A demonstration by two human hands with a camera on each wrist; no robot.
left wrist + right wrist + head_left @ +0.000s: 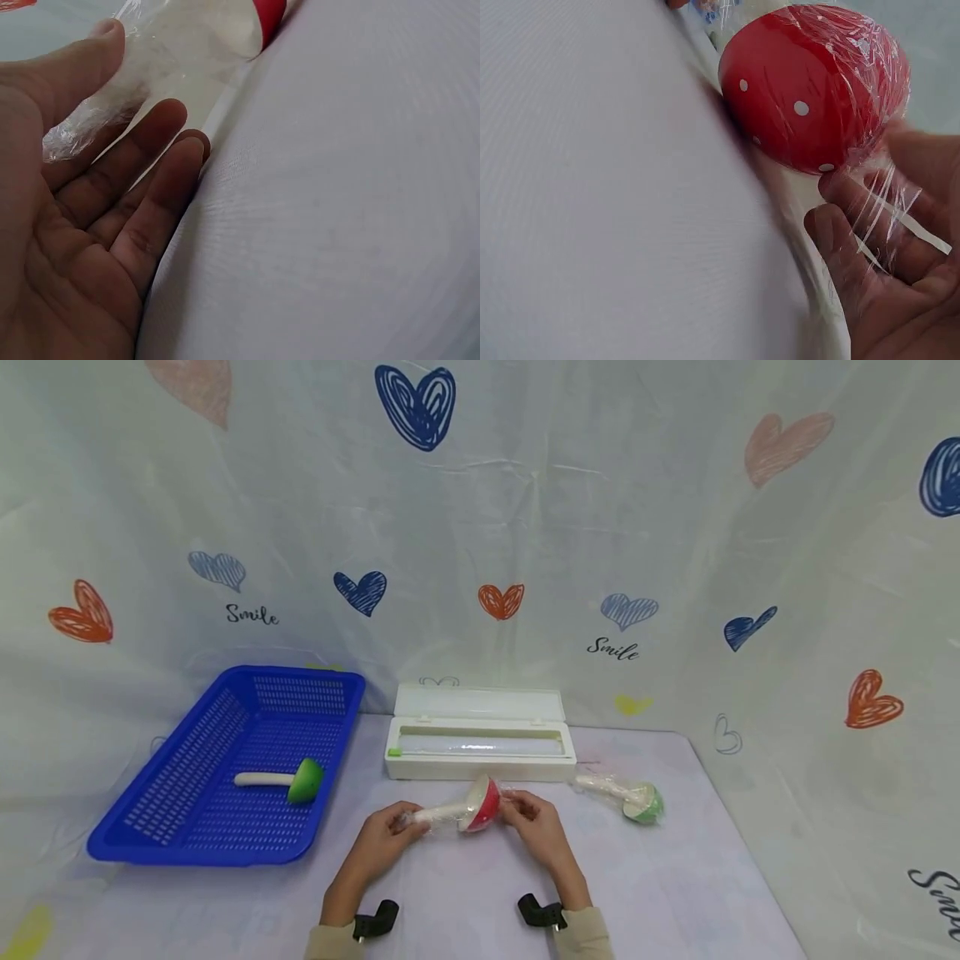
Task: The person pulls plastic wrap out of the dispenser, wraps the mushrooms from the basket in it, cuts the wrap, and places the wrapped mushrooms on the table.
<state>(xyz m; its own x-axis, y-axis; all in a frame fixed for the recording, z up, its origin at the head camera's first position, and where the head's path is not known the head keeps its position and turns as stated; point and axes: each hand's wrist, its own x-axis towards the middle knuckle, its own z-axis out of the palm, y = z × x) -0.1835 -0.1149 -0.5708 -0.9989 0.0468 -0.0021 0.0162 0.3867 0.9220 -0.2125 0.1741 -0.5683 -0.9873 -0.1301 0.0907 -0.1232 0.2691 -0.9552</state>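
A toy mushroom with a red, white-dotted cap (802, 90) and a pale stem (442, 812) is wrapped in clear cling film, lying sideways just over the table. My left hand (383, 839) pinches the film-covered stem end; in the left wrist view, the crinkled film (97, 124) bunches between thumb and fingers. On the cap side, my right hand (542, 829) pinches the film gathered at the cap, and stretched strands of film (885, 202) cross its fingers. Behind both hands is a white cling film dispenser (480, 770), lid raised, a roll (480, 744) inside.
To the left stands a blue plastic basket (202, 852), holding an unwrapped toy mushroom with a green cap (306, 781). A film-wrapped green toy mushroom (641, 806) lies right of the right hand. A heart-printed sheet (465, 527) hangs behind the white table (675, 893).
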